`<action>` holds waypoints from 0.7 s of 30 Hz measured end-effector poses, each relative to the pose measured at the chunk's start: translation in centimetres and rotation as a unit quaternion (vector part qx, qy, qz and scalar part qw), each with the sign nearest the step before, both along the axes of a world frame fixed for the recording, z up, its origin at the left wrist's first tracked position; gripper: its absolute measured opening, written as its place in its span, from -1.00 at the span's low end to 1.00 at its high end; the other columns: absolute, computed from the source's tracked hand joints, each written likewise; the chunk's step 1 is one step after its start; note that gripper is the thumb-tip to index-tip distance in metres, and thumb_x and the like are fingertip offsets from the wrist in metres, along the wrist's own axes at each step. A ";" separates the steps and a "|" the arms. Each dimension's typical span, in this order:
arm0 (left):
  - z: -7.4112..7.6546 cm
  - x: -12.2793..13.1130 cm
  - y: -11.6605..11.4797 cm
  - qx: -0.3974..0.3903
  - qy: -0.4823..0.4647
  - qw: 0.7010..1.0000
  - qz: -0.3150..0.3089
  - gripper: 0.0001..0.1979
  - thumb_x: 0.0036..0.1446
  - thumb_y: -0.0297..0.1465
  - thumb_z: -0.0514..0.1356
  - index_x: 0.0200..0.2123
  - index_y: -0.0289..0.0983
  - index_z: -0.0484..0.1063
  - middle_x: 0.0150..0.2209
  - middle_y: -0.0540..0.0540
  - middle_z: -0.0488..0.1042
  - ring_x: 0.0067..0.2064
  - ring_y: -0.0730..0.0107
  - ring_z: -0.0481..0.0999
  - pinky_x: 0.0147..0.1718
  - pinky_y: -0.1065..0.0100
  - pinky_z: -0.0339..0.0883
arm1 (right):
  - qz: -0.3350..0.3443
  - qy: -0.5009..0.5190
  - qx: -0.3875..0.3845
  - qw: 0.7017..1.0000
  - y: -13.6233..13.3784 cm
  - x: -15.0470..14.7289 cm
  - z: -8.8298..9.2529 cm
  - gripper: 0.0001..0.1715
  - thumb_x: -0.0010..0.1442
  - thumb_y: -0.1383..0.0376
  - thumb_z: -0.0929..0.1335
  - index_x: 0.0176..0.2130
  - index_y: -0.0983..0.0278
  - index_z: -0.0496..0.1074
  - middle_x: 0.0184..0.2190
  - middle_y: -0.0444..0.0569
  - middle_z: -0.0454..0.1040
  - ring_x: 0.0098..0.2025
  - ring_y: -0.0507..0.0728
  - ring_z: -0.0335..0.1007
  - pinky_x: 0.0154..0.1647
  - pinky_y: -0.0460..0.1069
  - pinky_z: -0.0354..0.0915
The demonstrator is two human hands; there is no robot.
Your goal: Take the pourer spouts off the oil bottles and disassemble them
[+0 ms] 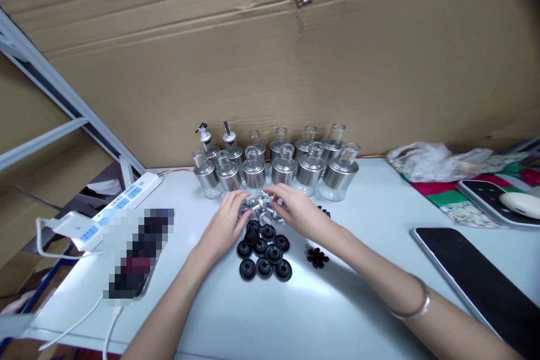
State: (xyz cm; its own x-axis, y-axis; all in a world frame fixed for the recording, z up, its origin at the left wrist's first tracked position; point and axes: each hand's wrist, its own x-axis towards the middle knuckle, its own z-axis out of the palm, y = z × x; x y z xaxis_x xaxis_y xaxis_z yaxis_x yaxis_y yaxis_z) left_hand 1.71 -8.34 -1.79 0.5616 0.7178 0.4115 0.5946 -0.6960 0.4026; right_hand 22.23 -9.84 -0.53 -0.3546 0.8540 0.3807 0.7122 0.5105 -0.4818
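My left hand (228,222) and my right hand (295,208) rest on either side of a pile of small silvery metal parts (262,208). The fingers of both hands are spread and curved around the pile. Nearer to me lies a group of round black stoppers (264,267). Two rows of glass bottles with metal bands (283,171) stand behind the pile. Two bottles at the back left carry pourer tops (229,136). Small black star-shaped parts (317,257) lie below my right forearm.
A phone (141,253) with a cable and a white power strip (122,202) are at the left. At the right are a large black-topped device (472,281), a white mouse (521,204) and a plastic bag (439,162). Cardboard (253,67) stands behind the table (270,320).
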 end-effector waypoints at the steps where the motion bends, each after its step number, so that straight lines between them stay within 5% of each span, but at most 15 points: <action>1: -0.1 0.0 0.1 0.003 -0.001 1.000 0.001 -0.69 0.26 -0.44 0.06 0.07 -0.20 0.22 0.02 -0.16 0.34 0.09 0.23 0.32 0.08 0.15 0.28 | 0.000 0.003 -0.003 1.000 0.0 0.1 0.0 -0.72 0.22 0.47 0.25 -0.07 0.32 0.38 -0.22 0.04 0.46 -0.23 0.10 0.44 -0.21 0.00 0.38; 8: 0.4 -0.2 0.0 0.062 -0.043 0.997 0.026 -0.84 0.24 -0.44 0.08 -0.12 -0.21 0.36 -0.10 -0.13 0.43 -0.03 0.21 0.41 -0.02 0.15 0.33 | 0.010 -0.032 -0.017 0.999 -0.4 0.0 0.8 -0.83 0.18 0.44 0.29 -0.27 0.28 0.46 -0.30 -0.01 0.45 -0.23 0.11 0.42 -0.20 0.01 0.33; 14: 5.8 -0.1 3.9 0.136 -0.151 0.969 0.143 -0.78 0.22 -0.42 0.09 -0.05 -0.25 0.23 -0.10 -0.20 0.41 -0.06 0.22 0.42 -0.08 0.14 0.33 | -0.025 -0.100 -0.058 0.993 -1.7 1.3 2.1 -0.82 0.06 0.49 0.28 -0.48 0.29 0.42 -0.55 -0.05 0.40 -0.56 0.06 0.30 -0.58 -0.06 0.08; 18: 9.4 1.1 8.9 0.045 -0.096 0.972 0.208 -0.57 0.13 -0.42 0.19 0.05 -0.30 0.15 -0.07 -0.31 0.43 -0.06 0.13 0.46 -0.11 0.11 0.34 | -0.029 -0.108 -0.087 0.990 -2.4 1.9 2.6 -0.78 0.06 0.49 0.27 -0.52 0.28 0.40 -0.59 -0.05 0.43 -0.60 0.05 0.30 -0.62 -0.07 0.02; 21: 10.2 2.1 11.6 0.023 -0.063 0.979 0.193 -0.58 0.03 -0.43 0.28 -0.03 -0.28 0.27 -0.26 -0.22 0.51 -0.20 0.09 0.51 -0.17 0.08 0.35 | -0.029 -0.093 -0.102 0.990 -2.7 1.8 3.2 -0.83 0.08 0.43 0.30 -0.49 0.27 0.42 -0.54 -0.02 0.49 -0.54 0.08 0.37 -0.61 -0.08 0.08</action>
State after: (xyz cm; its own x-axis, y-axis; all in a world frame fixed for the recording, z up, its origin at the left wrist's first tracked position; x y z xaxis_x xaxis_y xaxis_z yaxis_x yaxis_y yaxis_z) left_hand 3.79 3.22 8.45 0.1951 0.8461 0.4961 0.7646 -0.4480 0.4634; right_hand 24.05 -12.59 2.65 -0.3504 0.9274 0.1312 0.8239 0.3718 -0.4278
